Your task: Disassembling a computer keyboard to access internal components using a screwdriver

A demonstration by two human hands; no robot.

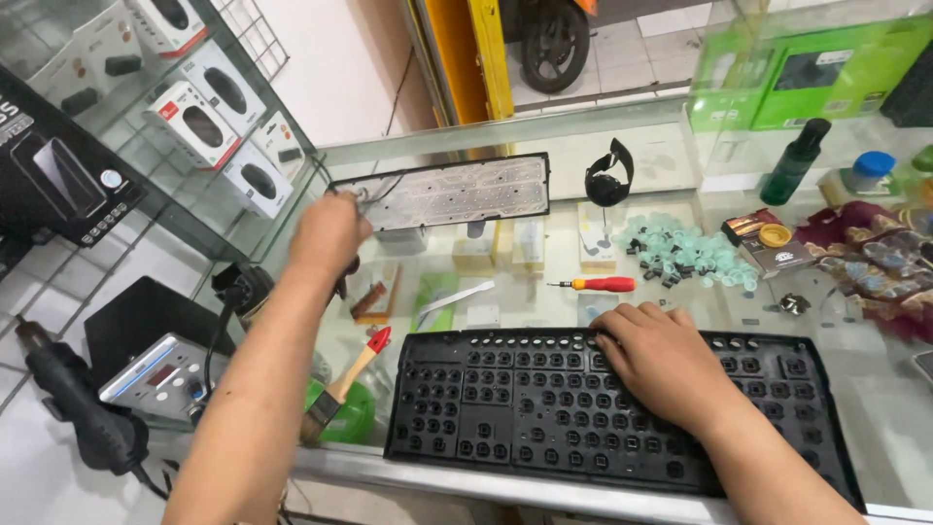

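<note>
- My right hand (pixel 653 358) lies flat, fingers spread, on the stripped black keyboard frame (pixel 544 408), pinning it to the glass surface (pixel 875 389) at the near edge.
- My left hand (pixel 328 231) is closed around the cable end of the keyboard's back panel with its clear membrane (pixel 449 191), farther back on the left.
- I judge this a mid-disassembly step; handling the panel next calls for a gentle grip near the wires.
- Loose rubber domes (pixel 685 255) and a red screwdriver (pixel 595 285) lie between; a brush (pixel 345 384) lies left of the frame.
</note>
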